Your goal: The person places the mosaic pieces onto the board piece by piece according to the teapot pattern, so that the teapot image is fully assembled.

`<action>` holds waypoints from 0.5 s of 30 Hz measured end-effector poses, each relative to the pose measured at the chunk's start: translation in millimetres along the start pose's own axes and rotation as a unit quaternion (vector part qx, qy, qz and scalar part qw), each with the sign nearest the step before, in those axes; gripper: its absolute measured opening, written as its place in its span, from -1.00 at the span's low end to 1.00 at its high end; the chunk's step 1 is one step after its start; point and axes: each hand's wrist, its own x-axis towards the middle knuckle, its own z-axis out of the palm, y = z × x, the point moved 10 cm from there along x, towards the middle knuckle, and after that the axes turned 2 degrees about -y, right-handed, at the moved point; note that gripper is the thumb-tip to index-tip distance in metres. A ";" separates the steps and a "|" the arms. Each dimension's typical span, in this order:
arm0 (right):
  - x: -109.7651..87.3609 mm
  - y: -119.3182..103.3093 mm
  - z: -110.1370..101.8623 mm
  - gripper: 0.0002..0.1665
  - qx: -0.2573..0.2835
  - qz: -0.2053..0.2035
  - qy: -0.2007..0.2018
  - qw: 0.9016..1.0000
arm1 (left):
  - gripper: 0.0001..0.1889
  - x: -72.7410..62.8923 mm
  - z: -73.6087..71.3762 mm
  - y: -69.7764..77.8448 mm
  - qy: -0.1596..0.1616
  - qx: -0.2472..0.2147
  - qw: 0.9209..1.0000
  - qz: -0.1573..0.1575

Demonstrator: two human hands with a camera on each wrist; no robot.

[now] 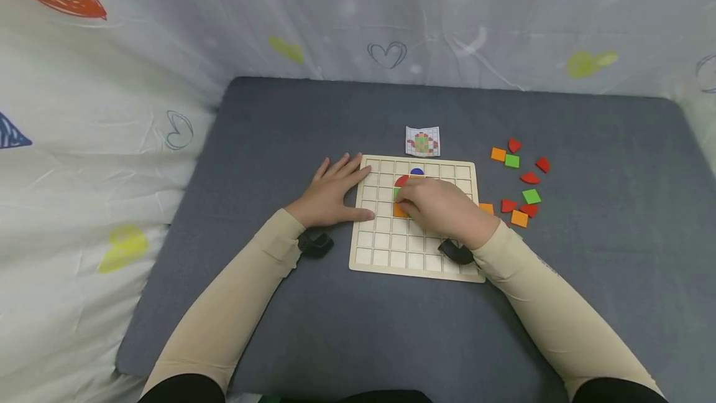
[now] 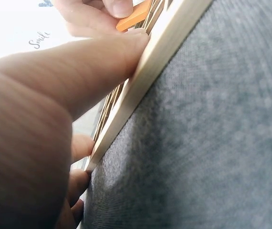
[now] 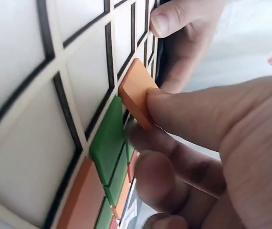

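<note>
At left, a white drape is hanging beside a dark grey tabletop. A person's left hand is resting against the left edge of a pale gridded board, fingers spreading outward and gripping nothing, the thumb lying on the rim.

To the right of that thumb, an orange square tile is sitting in the pinch of the right hand, thumb against one face and a finger behind. Seen from the head camera, the tile is lying to the left of the right hand's knuckles, over the left part of the board. Being square, it is showing no long axis; the right wrist view is catching it tilting up from the grid, just beside a flat green tile. Whether its lower edge is touching the board, one cannot tell. The right hand is doing the holding, the left thumb staying apart from the tile.

Farther up the board, a red piece and a blue piece are showing past the fingers, while a small patterned card is lying beyond the far rim. At far right, loose red, orange and green pieces are scattering across the cloth-like surface.
</note>
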 end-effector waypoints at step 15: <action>-1.3 3.1 -2.7 -0.94 0.013 -0.015 0.032 0.999 | 0.10 1.8 0.7 -0.9 0.003 0.001 1.000 -0.007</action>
